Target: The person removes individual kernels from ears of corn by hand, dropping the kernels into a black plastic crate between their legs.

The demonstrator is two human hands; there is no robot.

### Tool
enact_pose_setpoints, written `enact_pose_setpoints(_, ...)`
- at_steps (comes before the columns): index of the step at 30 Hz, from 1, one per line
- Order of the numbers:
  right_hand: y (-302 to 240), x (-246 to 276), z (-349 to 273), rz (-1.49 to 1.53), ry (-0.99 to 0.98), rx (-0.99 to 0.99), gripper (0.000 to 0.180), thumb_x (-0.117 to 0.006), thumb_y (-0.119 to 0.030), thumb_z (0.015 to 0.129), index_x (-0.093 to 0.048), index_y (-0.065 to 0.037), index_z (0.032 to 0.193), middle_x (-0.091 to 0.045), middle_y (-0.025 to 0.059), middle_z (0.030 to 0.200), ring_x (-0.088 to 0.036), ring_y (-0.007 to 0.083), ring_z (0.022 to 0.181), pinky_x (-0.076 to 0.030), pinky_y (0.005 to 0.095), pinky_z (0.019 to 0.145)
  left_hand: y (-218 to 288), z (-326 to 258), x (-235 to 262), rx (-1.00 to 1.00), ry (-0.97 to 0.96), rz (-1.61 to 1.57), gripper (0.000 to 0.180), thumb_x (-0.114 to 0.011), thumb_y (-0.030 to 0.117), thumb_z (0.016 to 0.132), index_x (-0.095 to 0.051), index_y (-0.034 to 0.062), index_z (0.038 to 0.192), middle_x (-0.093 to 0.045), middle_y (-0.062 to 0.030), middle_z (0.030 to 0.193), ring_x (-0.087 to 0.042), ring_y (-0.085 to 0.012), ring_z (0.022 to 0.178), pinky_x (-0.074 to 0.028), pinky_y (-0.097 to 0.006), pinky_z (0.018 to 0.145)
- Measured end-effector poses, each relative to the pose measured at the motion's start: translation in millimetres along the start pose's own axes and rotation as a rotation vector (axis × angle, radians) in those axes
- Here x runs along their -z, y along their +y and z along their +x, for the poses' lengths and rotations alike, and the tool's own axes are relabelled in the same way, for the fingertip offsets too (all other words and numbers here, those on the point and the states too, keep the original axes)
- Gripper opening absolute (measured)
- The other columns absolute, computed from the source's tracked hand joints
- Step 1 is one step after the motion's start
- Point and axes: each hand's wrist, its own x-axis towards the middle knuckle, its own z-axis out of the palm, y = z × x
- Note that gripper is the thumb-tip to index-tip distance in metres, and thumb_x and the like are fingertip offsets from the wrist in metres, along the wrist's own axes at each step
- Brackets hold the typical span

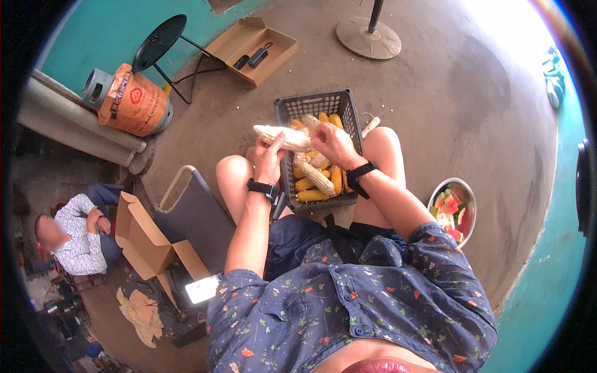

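Above the crate's near-left side, my left hand [268,160] is closed round a pale white ear of corn [283,137], held roughly level. My right hand [334,144] has its fingers pinched at the right end of that ear, where thin wispy strands show; what lies between the fingertips is partly hidden. Below both hands, between my knees, stands a black plastic crate [316,98]. Inside it lie several yellow ears of corn [311,195] and some white ones, among them a white ear [318,176] on top.
A metal bowl [471,205] of watermelon pieces is at my right. To the far left stand a gas cylinder [134,102], a round black stool [160,42] and a shallow cardboard box [280,57]. A fan base [369,38] is ahead. At left another person [84,233] sits near an open box [144,245].
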Motion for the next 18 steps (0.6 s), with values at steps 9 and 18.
enact_pose_setpoints(9, 12, -1, 1, -0.154, -0.111, -0.185, 0.027, -0.065, -0.024, 0.085, -0.067, 0.002, 0.084, -0.067, 0.0182, 0.076, -0.068, 0.0311, 0.073, -0.052, 0.0388, 0.069, 5, -1, 1, -0.025, 0.006, -0.015, 0.033, -0.069, 0.011, 0.091, -0.053, 0.0032, 0.118, -0.062, -0.0083, 0.114, -0.061, -0.0211, 0.106, -0.051, -0.038, 0.094)
enact_pose_setpoints(18, 8, -5, 4, -0.039, 0.010, 0.010, 0.016, -0.066, -0.015, 0.086, -0.068, -0.001, 0.094, -0.067, 0.0132, 0.086, -0.067, 0.0273, 0.078, -0.052, 0.0360, 0.070, 5, -1, -3, 0.031, -0.037, -0.004, 0.034, -0.071, 0.008, 0.088, -0.054, 0.0013, 0.116, -0.062, -0.0101, 0.115, -0.062, -0.0197, 0.105, -0.052, -0.034, 0.091)
